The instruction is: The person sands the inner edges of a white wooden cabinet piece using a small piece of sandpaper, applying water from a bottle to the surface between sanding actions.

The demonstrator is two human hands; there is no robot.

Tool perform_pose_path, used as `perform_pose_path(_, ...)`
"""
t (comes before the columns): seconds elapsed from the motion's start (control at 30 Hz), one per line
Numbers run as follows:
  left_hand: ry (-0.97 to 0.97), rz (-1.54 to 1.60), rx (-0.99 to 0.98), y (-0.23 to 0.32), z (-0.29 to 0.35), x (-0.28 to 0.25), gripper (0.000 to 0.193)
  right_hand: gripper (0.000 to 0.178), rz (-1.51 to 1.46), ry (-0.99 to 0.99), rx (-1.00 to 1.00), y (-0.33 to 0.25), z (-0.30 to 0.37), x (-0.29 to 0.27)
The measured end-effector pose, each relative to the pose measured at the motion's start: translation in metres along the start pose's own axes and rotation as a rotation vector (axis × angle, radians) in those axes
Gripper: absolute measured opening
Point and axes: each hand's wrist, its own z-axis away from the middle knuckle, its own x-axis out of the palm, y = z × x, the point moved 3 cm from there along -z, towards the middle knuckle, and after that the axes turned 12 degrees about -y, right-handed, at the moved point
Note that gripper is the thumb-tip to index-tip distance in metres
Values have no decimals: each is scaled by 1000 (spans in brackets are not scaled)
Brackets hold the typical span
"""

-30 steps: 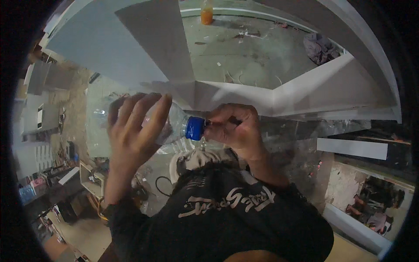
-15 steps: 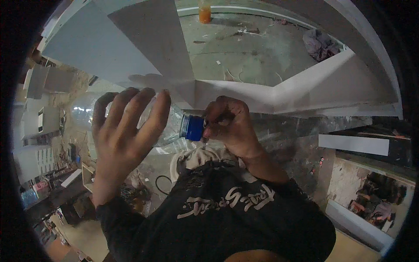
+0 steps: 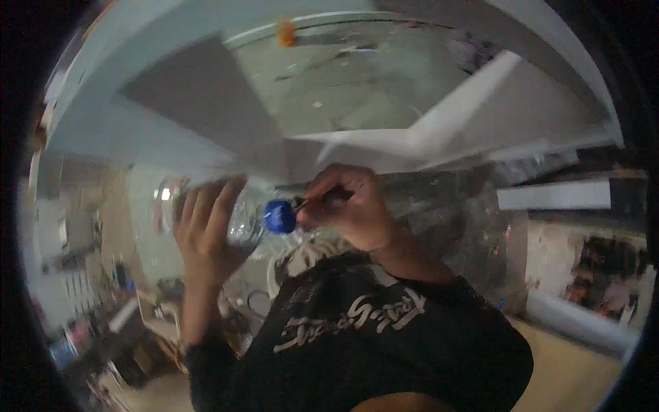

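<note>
Clear bottle (image 3: 245, 224) is lying in the left hand (image 3: 208, 226), fingers clamped around it, blue cap (image 3: 279, 217) sitting nearer them than before, so the right hand (image 3: 357, 214), its fingers' hold unclear, is presumably following.

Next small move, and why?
Probably steady the clear bottle with the left hand: that hand holds its body while the right hand pinches close by the blue cap; blur hides the exact contact there.

I see a grey-green flr (image 3: 364, 89) w/ scattered debris, edged by pale panels (image 3: 470, 101). White plank (image 3: 552, 196) far R; tan brd (image 3: 566, 357) lower R. Rm's dim, bg mostly blurry.
</note>
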Motion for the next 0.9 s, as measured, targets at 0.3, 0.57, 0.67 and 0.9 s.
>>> perform_pose_path(0.3, 655, 718, -286, -11, 73, 189, 78, 15, 328, 604, -459, -51, 65, -94)
perform_pose_path(0.57, 485, 791, -431, -4, 83, 244, 87, 26, 1257, 1171, -910, -118, 90, -121)
perform_pose_path(0.67, 384, 697, -362, -8, 73, 225, 91, 26, 1461, 1270, -932, -125, 86, -124)
perform_pose_path(0.9, 785, 10, 6, -20, 39, 90, 76, 27, 1539, 1346, -1067, -123, 79, -129)
